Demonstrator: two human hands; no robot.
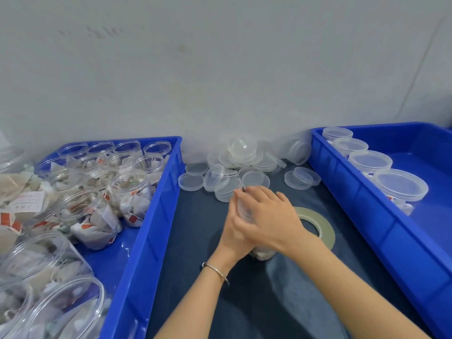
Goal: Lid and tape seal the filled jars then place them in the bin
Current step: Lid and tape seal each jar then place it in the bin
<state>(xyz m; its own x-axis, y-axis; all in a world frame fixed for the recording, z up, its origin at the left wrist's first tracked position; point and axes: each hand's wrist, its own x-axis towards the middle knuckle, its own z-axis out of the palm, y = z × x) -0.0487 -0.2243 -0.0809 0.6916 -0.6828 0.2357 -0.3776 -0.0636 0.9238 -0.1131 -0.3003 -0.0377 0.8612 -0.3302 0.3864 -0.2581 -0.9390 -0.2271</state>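
On the dark blue cloth (195,277) nearest the camera, the left hand (234,237), with a thin bracelet (216,270) on its wrist, and the right hand (269,216) both wrap their curled fingers round one clear jar (263,254), which stands between the two bins with only its filled base and a bit of its top showing past the hands. Just behind the right hand a roll of tape (318,222) lies flat on the cloth. Farther back loose clear lids (242,165) are heaped by the wall, the left bin (146,228) holds open filled jars (83,192), and the right bin (354,192) holds a row of lidded jars (371,162).
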